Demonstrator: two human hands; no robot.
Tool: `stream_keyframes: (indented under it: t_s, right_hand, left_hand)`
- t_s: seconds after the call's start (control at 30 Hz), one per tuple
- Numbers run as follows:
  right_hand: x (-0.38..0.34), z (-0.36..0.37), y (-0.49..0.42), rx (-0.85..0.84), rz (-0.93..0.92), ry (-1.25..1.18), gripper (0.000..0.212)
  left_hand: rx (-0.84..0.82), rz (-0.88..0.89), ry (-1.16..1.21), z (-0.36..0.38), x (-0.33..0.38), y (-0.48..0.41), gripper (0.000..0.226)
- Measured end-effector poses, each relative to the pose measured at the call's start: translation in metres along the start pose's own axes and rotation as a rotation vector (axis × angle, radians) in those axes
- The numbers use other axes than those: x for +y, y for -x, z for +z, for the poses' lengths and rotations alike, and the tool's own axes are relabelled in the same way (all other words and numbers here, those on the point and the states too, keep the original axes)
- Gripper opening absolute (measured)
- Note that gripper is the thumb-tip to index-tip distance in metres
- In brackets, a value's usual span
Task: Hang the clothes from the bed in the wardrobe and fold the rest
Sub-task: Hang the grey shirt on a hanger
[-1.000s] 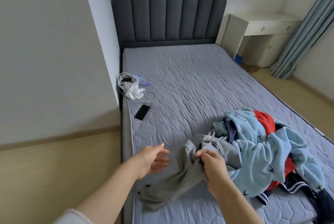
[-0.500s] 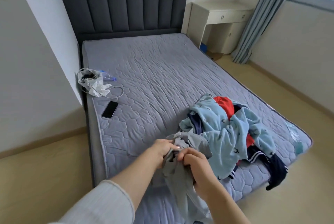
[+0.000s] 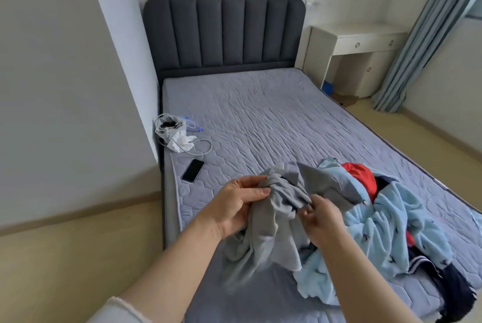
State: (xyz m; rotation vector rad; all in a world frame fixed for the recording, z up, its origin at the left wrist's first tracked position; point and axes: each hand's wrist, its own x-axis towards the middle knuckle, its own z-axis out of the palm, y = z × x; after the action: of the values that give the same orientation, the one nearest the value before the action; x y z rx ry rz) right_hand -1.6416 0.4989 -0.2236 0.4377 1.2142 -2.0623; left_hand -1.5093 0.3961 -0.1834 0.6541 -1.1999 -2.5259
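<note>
A: Where is the grey garment (image 3: 276, 218)?
B: Lifted over the near part of the bed (image 3: 260, 119), its lower end hanging onto the mattress, just beside the light blue printed garment (image 3: 386, 223) in the heap.
A: And the hands?
B: The left hand (image 3: 238, 202) grips its bunched upper edge, fingers curled round the cloth. The right hand (image 3: 322, 215) pinches a fold between thumb and fingertips.
A: Anything else?
B: A black phone (image 3: 193, 170) lies by the left edge.

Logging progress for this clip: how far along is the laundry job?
Early. Nothing looks hung or folded; no wardrobe in view. In hand: the left hand and right hand both grip a grey garment, lifted off the bed. Left: the pile of light blue, red and navy clothes beside it.
</note>
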Motion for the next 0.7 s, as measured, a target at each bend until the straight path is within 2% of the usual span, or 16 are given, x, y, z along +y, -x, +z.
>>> stream_keyframes:
  t_s: [0.1, 0.3, 0.37, 0.4, 0.5, 0.53, 0.63, 0.7]
  right_hand:
    - [-0.009, 0.031, 0.008, -0.170, -0.091, 0.122, 0.036]
    - [-0.024, 0.084, 0.053, -0.552, -0.139, 0.019, 0.039]
    - [-0.033, 0.101, 0.071, -0.678, -0.172, 0.044, 0.039]
    - [-0.037, 0.110, 0.081, -0.743, -0.198, 0.069, 0.040]
    - [-0.047, 0.133, 0.109, -0.924, -0.298, 0.126, 0.039]
    - [-0.047, 0.138, 0.116, -0.968, -0.316, 0.124, 0.038]
    - [-0.043, 0.149, 0.128, -1.081, -0.350, 0.205, 0.034]
    - [-0.035, 0.147, 0.122, -1.040, -0.349, 0.260, 0.035]
  left_hand:
    - [0.020, 0.118, 0.072, -0.009, 0.020, 0.012, 0.024]
    - [-0.042, 0.411, 0.234, -0.004, 0.072, 0.030, 0.024]
    - [-0.080, 0.517, 0.230, -0.001, 0.089, 0.038, 0.017]
    - [-0.103, 0.546, 0.240, 0.001, 0.097, 0.043, 0.021]
    - [-0.162, 0.564, 0.295, -0.001, 0.111, 0.052, 0.080]
    - [-0.176, 0.579, 0.309, -0.003, 0.114, 0.055, 0.087]
    - [-0.196, 0.598, 0.308, -0.006, 0.123, 0.062, 0.078]
    - [-0.140, 0.602, 0.260, -0.014, 0.125, 0.059, 0.068]
